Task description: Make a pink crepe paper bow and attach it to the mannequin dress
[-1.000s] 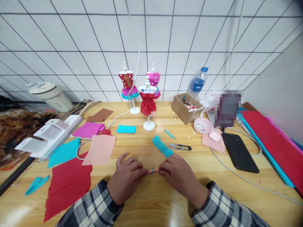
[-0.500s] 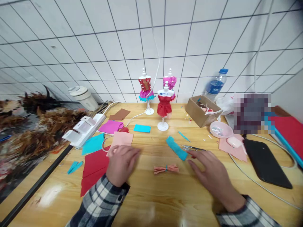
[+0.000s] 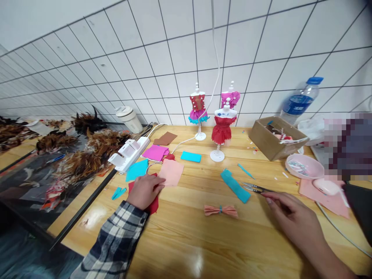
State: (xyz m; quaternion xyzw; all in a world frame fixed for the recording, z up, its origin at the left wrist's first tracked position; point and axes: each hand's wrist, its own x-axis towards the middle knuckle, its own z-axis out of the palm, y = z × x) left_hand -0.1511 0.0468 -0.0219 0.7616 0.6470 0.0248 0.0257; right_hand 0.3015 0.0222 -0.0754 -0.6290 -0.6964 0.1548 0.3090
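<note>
My left hand (image 3: 146, 190) lies over the red sheet (image 3: 153, 206), its thumb and fingertips drawn together at the near left corner of a pink crepe-like sheet (image 3: 172, 173). Much of the red sheet is hidden by that hand and sleeve. On the right, my right hand (image 3: 295, 217) has thumb and forefinger closed at the handle end of the thread snips (image 3: 257, 188), whose blades point left. A wide teal strip (image 3: 235, 186) lies beside the blade tips. Between the hands rests a pink pleated bow (image 3: 210, 210) tied with blue at its middle.
Three small dress forms, the nearest in a red dress (image 3: 221, 130), stand at the back. A cardboard box (image 3: 269, 145), a pink dish (image 3: 310, 170) and a water bottle (image 3: 300, 99) are at right. A power strip (image 3: 132, 155) and brown feathers (image 3: 99, 147) are at left.
The view has swung left, so things appear further right. My left hand has drawn back to the pink sheet's near corner. My right thumb and forefinger have come together at the snips.
</note>
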